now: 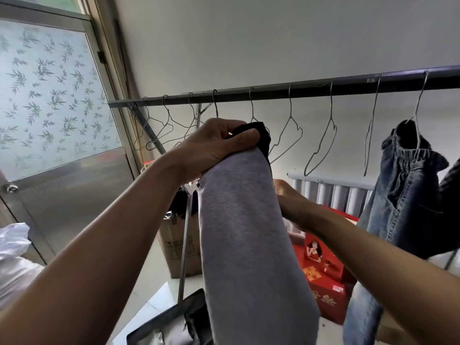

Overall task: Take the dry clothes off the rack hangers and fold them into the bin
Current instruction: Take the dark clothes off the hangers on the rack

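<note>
Grey fleece garment [246, 232] hangs long from the left hand [214, 145], whose fingers curl tight round its top and a dark collar beside the thin wire hangers [288, 135]. It may snag there or slip. Behind the cloth, the right hand [291, 202] touches its edge; grip hidden, cannot tell. Farther off, blue denim jeans [408, 185] hang on the dark metal rack bar [298, 92]

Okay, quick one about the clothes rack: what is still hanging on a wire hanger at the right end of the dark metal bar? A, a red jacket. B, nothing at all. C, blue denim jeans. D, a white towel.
C: a pair of blue denim jeans with an elastic waistband hangs from a thin wire hanger at the right end of the dark metal bar.
</note>
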Action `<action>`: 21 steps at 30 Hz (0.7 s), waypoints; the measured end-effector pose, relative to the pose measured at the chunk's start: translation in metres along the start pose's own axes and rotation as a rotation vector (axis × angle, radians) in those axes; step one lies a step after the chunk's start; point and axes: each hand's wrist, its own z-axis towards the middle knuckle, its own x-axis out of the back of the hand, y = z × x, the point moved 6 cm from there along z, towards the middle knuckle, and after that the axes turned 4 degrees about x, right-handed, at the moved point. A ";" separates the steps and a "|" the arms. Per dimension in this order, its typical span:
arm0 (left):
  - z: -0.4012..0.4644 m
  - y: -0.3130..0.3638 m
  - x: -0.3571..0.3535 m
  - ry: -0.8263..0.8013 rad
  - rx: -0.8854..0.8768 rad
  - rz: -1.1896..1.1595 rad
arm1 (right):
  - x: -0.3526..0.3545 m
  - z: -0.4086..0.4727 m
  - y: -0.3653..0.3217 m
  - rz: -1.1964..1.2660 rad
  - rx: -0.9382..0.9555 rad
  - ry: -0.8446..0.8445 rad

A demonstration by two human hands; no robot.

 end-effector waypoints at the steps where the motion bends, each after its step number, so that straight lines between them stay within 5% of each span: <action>1: 0.000 0.001 0.002 0.018 0.013 0.011 | 0.002 0.000 -0.004 0.031 0.038 0.054; 6: -0.004 0.001 0.010 0.094 0.061 0.101 | 0.003 -0.009 -0.014 0.452 0.033 -0.042; 12: 0.000 -0.006 0.014 0.122 0.133 0.100 | -0.001 -0.016 -0.028 -0.102 0.183 0.018; 21: 0.000 -0.010 0.022 0.221 0.188 0.108 | -0.013 -0.014 -0.034 -0.213 0.155 0.000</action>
